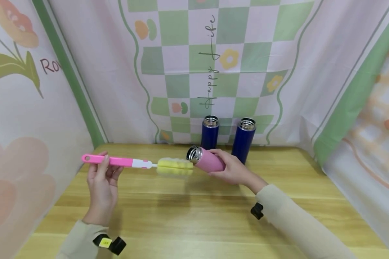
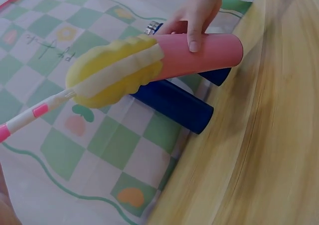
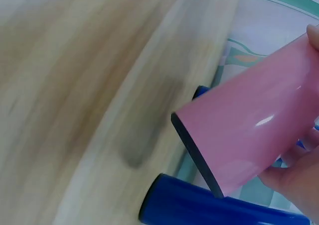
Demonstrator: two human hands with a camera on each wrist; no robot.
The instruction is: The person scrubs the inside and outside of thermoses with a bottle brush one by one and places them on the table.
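Note:
My left hand [image 1: 103,183] grips the pink handle of a bottle brush [image 1: 116,161], held level above the table. The yellow and white sponge head [image 2: 117,70] points right, its tip right at the mouth of a pink bottle [image 1: 210,161]. My right hand [image 1: 231,167] holds that bottle round its body, tilted on its side with the open metal mouth facing left toward the brush. In the right wrist view the black base of the pink bottle [image 3: 254,115] hangs over the table.
Two dark blue bottles, one on the left [image 1: 209,135] and one on the right [image 1: 244,142], stand uncapped at the back of the wooden table [image 1: 194,223]. Behind them hangs a green and white checked cloth [image 1: 201,61]. Printed cloth also covers both sides.

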